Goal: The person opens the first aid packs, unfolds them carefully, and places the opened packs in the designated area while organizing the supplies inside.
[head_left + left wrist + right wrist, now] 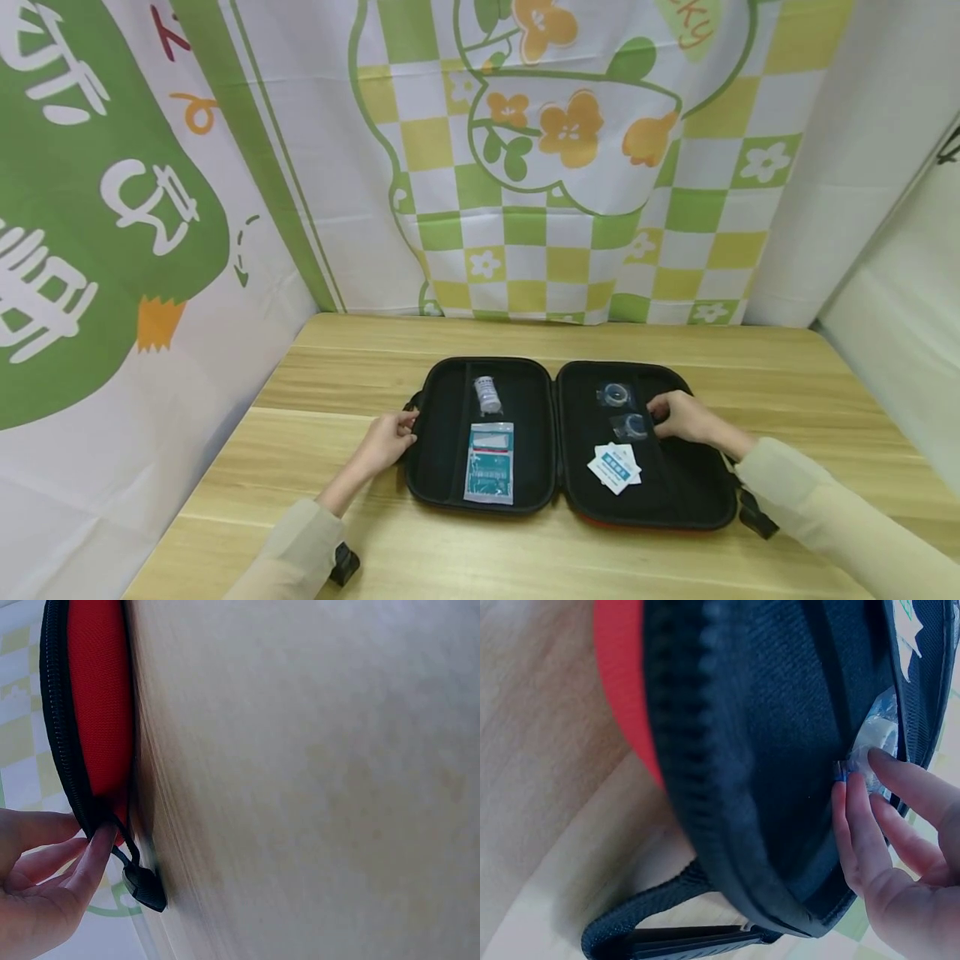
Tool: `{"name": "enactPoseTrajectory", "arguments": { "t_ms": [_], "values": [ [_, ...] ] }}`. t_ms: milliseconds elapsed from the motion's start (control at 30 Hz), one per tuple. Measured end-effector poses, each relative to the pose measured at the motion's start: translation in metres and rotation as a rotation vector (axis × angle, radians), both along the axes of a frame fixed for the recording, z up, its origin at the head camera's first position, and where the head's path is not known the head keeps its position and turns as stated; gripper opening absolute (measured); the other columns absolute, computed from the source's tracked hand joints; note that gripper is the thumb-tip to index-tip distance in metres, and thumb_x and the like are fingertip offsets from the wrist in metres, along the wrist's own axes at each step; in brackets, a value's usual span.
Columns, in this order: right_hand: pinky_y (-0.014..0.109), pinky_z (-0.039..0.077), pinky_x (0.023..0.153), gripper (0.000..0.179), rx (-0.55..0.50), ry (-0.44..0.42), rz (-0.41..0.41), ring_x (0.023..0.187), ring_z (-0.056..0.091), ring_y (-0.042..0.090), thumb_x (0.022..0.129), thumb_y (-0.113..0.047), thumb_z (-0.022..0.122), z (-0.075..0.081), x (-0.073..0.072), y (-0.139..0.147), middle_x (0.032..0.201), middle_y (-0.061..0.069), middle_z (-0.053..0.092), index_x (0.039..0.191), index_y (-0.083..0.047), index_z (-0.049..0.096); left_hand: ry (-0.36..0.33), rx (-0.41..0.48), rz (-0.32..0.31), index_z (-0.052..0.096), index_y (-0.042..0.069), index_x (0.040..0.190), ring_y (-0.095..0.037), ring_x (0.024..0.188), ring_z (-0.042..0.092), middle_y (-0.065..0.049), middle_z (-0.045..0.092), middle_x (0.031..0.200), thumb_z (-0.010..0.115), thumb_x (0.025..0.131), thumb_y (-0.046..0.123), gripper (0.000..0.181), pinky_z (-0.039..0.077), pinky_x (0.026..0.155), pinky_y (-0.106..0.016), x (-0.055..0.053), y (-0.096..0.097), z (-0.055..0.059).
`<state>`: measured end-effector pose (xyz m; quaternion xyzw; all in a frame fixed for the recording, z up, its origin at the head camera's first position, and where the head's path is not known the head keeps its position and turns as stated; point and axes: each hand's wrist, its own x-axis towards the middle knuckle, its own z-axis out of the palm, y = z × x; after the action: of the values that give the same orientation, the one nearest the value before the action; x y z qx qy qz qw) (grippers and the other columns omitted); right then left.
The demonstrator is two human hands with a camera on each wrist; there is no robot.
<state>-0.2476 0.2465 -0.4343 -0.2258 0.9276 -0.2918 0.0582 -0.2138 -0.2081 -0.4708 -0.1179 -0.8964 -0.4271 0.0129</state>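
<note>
A black-lined zip case (534, 467) with a red outside lies spread open on the table. My left hand (386, 440) pinches its left rim; in the left wrist view, the fingers (97, 851) are at the zip edge beside a black zip pull (145, 887). Over the right half, my right hand (681, 417) pinches a small roll in clear plastic (634, 427), also visible as a plastic packet (877, 735) by the divider strap. Another wrapped roll (617, 394) lies just above it. White-and-blue packets (615, 467) overlap below.
In the case's left half, a white wrapped cylinder (487, 395) lies above a teal-and-white sachet (490, 463). Dark straps (459, 433) cross both halves. The wooden table (360, 350) meets a printed curtain (525, 250) at the back. A black handle (682, 941) sticks out at the case's right.
</note>
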Motion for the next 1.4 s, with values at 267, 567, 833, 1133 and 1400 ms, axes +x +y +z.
{"name": "enactPoseTrajectory", "arguments": {
  "t_ms": [267, 567, 833, 1133, 1400],
  "values": [
    [0.025, 0.046, 0.053, 0.029, -0.107, -0.115, -0.056, 0.063, 0.052, 0.015, 0.064, 0.003, 0.066, -0.001, 0.002, -0.005, 0.068, 0.011, 0.057, 0.087, 0.017, 0.055, -0.065, -0.052, 0.091, 0.055, -0.013, 0.111, -0.023, 0.078, 0.06, -0.017, 0.059, 0.09, 0.058, 0.075, -0.012, 0.037, 0.051, 0.065, -0.029, 0.007, 0.011, 0.016],
    [0.028, 0.051, 0.056, 0.033, -0.195, -0.187, -0.134, 0.063, 0.053, 0.015, 0.065, 0.008, 0.063, -0.009, 0.002, -0.008, 0.069, 0.012, 0.056, 0.092, 0.022, 0.049, -0.054, -0.061, 0.091, 0.055, -0.013, 0.11, -0.023, 0.077, 0.06, -0.017, 0.059, 0.089, 0.058, 0.074, -0.013, 0.036, 0.051, 0.064, -0.028, 0.006, 0.011, 0.015],
    [0.03, 0.051, 0.059, 0.039, -0.214, -0.249, -0.169, 0.069, 0.056, 0.019, 0.069, 0.009, 0.062, -0.009, 0.002, -0.01, 0.077, 0.018, 0.057, 0.1, 0.025, 0.045, -0.047, -0.058, 0.088, 0.055, -0.014, 0.11, -0.023, 0.076, 0.06, -0.016, 0.059, 0.088, 0.057, 0.074, -0.014, 0.036, 0.05, 0.064, -0.029, 0.005, 0.011, 0.013],
    [0.026, 0.049, 0.06, 0.043, -0.263, -0.31, -0.176, 0.073, 0.055, 0.017, 0.071, 0.005, 0.061, -0.008, 0.004, -0.011, 0.084, 0.021, 0.058, 0.106, 0.025, 0.043, -0.046, -0.059, 0.087, 0.055, -0.014, 0.11, -0.023, 0.078, 0.06, -0.017, 0.059, 0.088, 0.057, 0.074, -0.014, 0.036, 0.051, 0.065, -0.028, 0.004, 0.01, 0.012],
    [0.029, 0.052, 0.064, 0.044, -0.299, -0.339, -0.179, 0.074, 0.058, 0.018, 0.073, 0.008, 0.056, -0.006, 0.006, -0.008, 0.089, 0.026, 0.057, 0.109, 0.027, 0.039, -0.054, -0.072, 0.089, 0.055, -0.013, 0.111, -0.021, 0.077, 0.059, -0.015, 0.059, 0.089, 0.058, 0.074, -0.013, 0.036, 0.05, 0.065, -0.027, 0.005, 0.01, 0.012]
  ]
}}
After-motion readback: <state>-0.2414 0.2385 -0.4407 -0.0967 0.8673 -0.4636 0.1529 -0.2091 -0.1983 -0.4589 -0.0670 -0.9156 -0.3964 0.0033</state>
